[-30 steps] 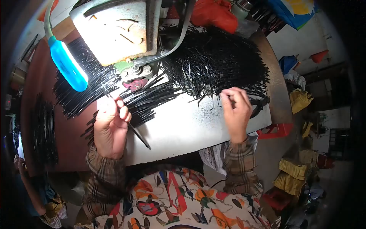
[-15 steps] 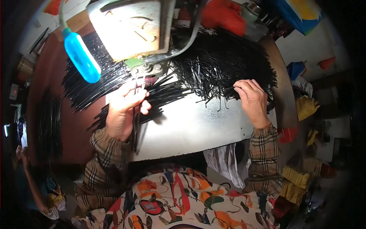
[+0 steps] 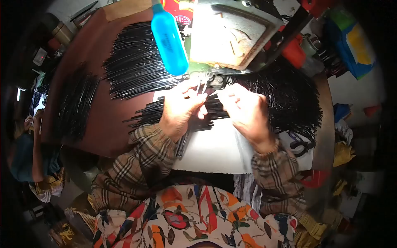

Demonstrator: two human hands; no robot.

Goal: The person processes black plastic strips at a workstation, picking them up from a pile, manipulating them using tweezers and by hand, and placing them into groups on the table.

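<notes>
My left hand (image 3: 181,108) is closed around a few long dark strips (image 3: 182,144) that hang below it toward the table's front edge. Its fingertips are at the metal fitting (image 3: 213,79) under the lit machine head (image 3: 225,37). My right hand (image 3: 247,113) is just right of that fitting, thumb and fingers pinched together; what they hold is too small to make out. Between and behind both hands lie loose black strips (image 3: 144,113). A large heap of black strips (image 3: 295,97) is to the right, and a neater bundle (image 3: 136,62) is at the back left.
A blue lamp (image 3: 169,43) hangs left of the machine head. Black-handled scissors (image 3: 301,146) lie at the right of the white board (image 3: 215,153). More strips (image 3: 76,105) rest on the brown tabletop (image 3: 107,134). Another person's arm (image 3: 38,144) shows at the far left.
My right hand has moved left from the heap to the metal fitting, near my left hand. The view has shifted, so the machine and table appear farther right, and the scissors now show.
</notes>
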